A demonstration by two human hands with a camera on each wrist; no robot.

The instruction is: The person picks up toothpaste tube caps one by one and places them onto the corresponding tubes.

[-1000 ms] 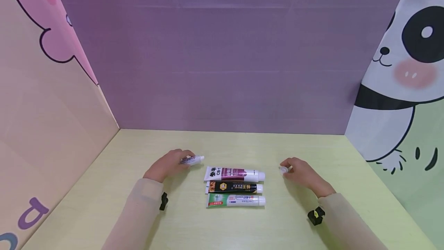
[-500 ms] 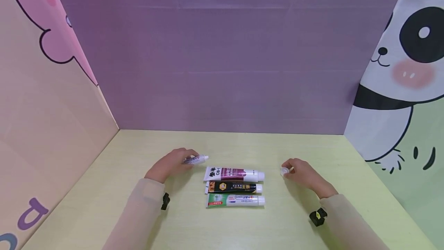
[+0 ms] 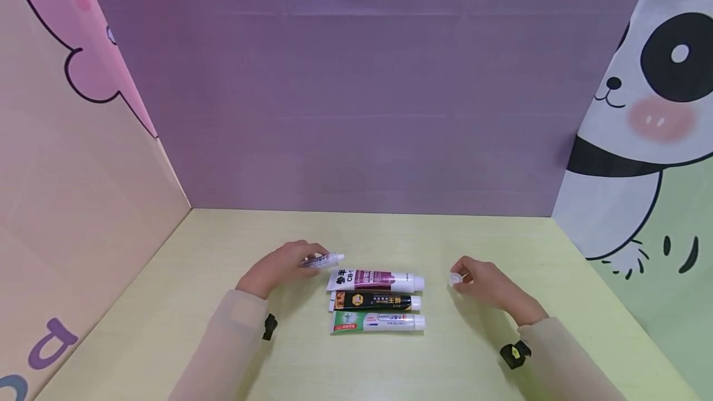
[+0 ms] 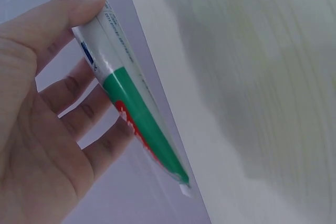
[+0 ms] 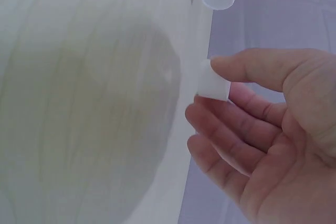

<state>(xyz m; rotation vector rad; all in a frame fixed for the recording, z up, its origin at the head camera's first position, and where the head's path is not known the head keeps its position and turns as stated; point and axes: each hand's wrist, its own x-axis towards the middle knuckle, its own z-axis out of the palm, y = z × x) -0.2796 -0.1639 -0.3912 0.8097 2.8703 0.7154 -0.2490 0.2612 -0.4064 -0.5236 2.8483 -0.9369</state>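
My left hand point(image 3: 281, 267) grips a white toothpaste tube point(image 3: 327, 260) between thumb and fingers, above the table behind the row of tubes. Its narrow bare nozzle points right. In the left wrist view, a green and red band shows on this toothpaste tube point(image 4: 128, 95) near its flat end. My right hand point(image 3: 490, 284) pinches a small white cap point(image 3: 455, 278), off to the right of the row. Seen from the right wrist, the cap point(image 5: 212, 81) sits between thumb and index finger, apart from any tube, while the other fingers curl loosely below.
Three toothpaste tubes lie side by side on the pale table point(image 3: 356, 367), caps to the right: a white and purple one point(image 3: 375, 280), a black one point(image 3: 373, 300), and a green and white one point(image 3: 379, 322). A purple wall point(image 3: 367, 91) closes off the back.
My left hand has moved to the right with the toothpaste tube, nearer the row's left end. The right hand has shifted slightly nearer to me, still pinching the cap.
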